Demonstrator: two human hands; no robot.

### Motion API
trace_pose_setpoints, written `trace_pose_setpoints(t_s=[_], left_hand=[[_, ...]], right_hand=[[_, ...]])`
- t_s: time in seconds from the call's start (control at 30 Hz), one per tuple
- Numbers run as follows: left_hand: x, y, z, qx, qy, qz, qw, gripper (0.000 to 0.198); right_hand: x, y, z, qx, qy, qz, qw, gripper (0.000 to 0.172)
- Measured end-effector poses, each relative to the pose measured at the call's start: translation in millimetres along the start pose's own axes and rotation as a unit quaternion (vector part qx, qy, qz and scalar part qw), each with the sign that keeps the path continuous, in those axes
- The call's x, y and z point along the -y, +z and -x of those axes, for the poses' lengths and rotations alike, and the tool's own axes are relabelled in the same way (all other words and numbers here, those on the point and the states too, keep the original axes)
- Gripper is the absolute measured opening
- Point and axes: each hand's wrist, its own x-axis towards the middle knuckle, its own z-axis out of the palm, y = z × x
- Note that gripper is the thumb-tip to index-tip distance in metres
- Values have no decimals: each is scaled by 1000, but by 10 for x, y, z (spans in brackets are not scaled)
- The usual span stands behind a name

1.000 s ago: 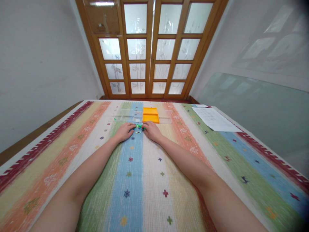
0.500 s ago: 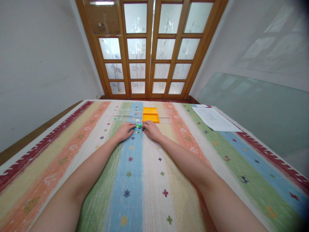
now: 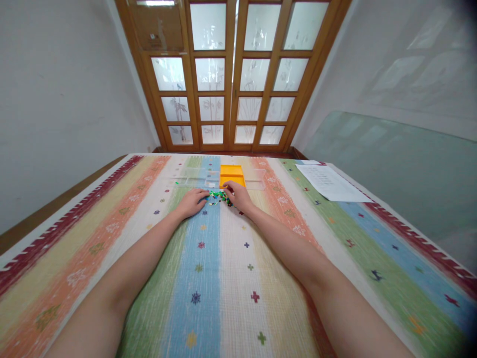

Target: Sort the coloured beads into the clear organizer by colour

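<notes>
A loose pile of tiny shiny pieces (image 3: 220, 196), mostly green with some blue, white and dark ones, lies on the tablecloth between my hands. My left hand (image 3: 192, 203) rests at the pile's left edge, fingers stretched out and touching the nearest pieces. Raised over the right side of the pile is my right hand (image 3: 239, 196), its fingers bent with the tips close together. Whatever it may pinch is too small to make out. Just behind it stands an open yellow box (image 3: 231, 171) with two sections, its near edge partly covered by my fingers.
Clear plastic trays lie left (image 3: 194, 174) and right (image 3: 256, 178) of the yellow box; the left one holds a small green piece. A printed paper sheet (image 3: 330, 183) lies at the far right of the striped tablecloth (image 3: 201, 308). Glazed wooden doors (image 3: 231, 94) stand beyond the table.
My right hand has lifted slightly up and right, toward the yellow box, uncovering more of the pile. My left hand has stayed nearly still.
</notes>
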Motion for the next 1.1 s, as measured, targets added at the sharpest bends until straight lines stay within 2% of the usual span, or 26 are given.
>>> trace_pose_setpoints(t_s=[0.17, 0.3, 0.4, 0.87, 1.1], left_hand=[[22, -3, -2, 0, 4, 10, 1000, 40], [34, -7, -8, -10, -11, 16, 1000, 40], [40, -9, -10, -15, -20, 14, 1000, 39], [46, -36, 0, -16, -47, -40, 998, 32], [28, -55, -5, -20, -46, -21, 999, 23]], right_hand=[[-282, -277, -95, -71, 41, 5, 997, 20], [-583, -513, -98, -125, 110, 40, 985, 23], [-752, -593, -65, -146, 153, 69, 975, 26], [-948, -493, -15, -131, 189, 146, 962, 37], [-819, -412, -29, -120, 160, 144, 969, 32]])
